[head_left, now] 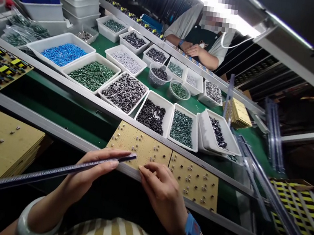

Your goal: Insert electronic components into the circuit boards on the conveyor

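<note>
My left hand (84,171) is closed round a long, slim plastic component tube (42,175), its end sticking out past my fingertips over a tan circuit board (125,134). The tube slants down to the left edge of the view. My right hand (163,186) is curled above the board's near edge, thumb and fingers pinched together; whatever is between them is too small or hidden to make out. Small parts stand in groups on this board. Touching its right side is a second tan board (193,168) with dark and metallic parts on it.
White bins (129,108) of loose components line the green bench beyond the rail. Stacked tan boards (0,139) stand at left. Clear tubes (269,186) lean at right, near a yellow-and-black stack (300,213). Across the bench sits a co-worker (196,38), hands together.
</note>
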Demonstrator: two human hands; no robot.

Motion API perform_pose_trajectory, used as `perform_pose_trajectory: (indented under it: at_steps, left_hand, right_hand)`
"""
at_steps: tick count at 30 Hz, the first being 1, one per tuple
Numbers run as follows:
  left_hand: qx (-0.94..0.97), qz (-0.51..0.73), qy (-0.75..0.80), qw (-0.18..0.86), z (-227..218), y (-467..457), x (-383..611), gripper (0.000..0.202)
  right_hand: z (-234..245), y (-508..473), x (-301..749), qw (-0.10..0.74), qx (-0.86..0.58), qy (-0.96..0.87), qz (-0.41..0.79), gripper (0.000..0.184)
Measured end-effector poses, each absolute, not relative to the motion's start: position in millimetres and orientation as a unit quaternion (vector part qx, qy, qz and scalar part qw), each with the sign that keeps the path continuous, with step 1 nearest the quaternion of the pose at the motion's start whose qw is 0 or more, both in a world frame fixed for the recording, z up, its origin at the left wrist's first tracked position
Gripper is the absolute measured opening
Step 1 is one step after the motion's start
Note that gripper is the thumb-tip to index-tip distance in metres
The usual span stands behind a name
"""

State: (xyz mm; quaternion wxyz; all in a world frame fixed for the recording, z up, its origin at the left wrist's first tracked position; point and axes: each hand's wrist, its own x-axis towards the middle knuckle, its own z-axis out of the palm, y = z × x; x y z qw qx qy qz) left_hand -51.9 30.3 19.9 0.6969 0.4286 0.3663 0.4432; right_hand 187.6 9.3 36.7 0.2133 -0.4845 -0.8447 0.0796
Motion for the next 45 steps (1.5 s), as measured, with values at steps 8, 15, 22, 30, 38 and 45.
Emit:
perform_pose_trajectory:
  at_steps: [8,15,22,30,38,45]
  left_hand:
    - [0.428,0.456,0.385,0.678,17.6,29.4,-49.8,0.027]
    - [0.428,0.468,0.379,0.674,14.0,25.2,-52.3,0.026]
    - [0.500,0.432,0.380,0.647,14.6,15.7,-58.5,0.029]
    - [0.613,0.338,0.370,0.610,41.1,29.2,-57.4,0.027]
    - [0.498,0.416,0.396,0.650,23.2,27.5,-54.8,0.026]
    - [0.475,0.429,0.381,0.667,15.8,33.5,-53.4,0.028]
  right_hand:
    - [35.2,8.8,188.4,0.190,-0.478,-0.855,0.067,0.021]
    - [29.1,2.6,190.2,0.214,-0.482,-0.848,0.055,0.030]
    - [42.9,-0.3,190.2,0.278,-0.550,-0.745,0.257,0.026]
    - [53.8,15.6,186.3,0.280,-0.554,-0.480,0.620,0.031]
    - [40.6,27.4,187.6,0.299,-0.575,-0.558,0.518,0.029]
    - [35.8,39.7,200.3,0.218,-0.492,-0.832,0.136,0.014]
